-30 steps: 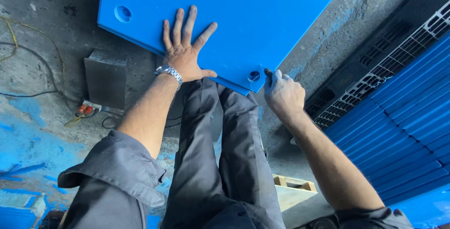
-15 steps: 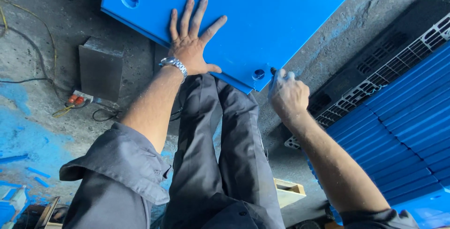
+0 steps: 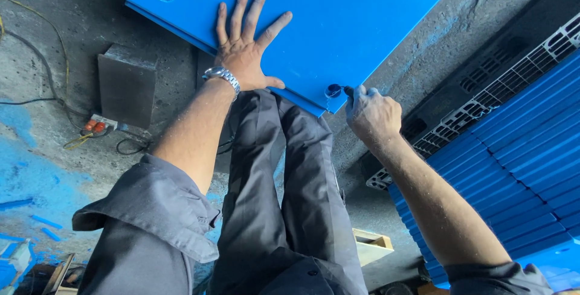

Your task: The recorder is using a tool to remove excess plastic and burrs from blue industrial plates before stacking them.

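Nearest the camera are grey sleeves and grey trouser legs [image 3: 284, 198], standing on a concrete floor [image 3: 54, 41] dusted with blue shavings. Beyond them the left hand [image 3: 244, 53] lies flat on a big blue plastic panel [image 3: 338, 23], fingers spread wide and pressing down, a metal watch [image 3: 222, 77] at the wrist. The right hand [image 3: 371, 111] is closed in a fist around a small tool [image 3: 345, 89], of which only the tip shows, set at a round hole [image 3: 333, 91] near the panel's closest corner.

Compared with a second ago, the view sits closer over the panel and the right fist has crept up to the corner hole, while the left palm has hardly shifted; I judge the hole's edge is now being worked, with the panel pinned steady.

The panel lies flat at about thigh height, in front of the legs. Its long axis appears to run from upper left to lower right, the near corner pointing towards the person. Farther off sit a dark metal block [image 3: 127, 83], and to the right a black grid pallet [image 3: 483, 108] and stacked blue slats [image 3: 519, 174].
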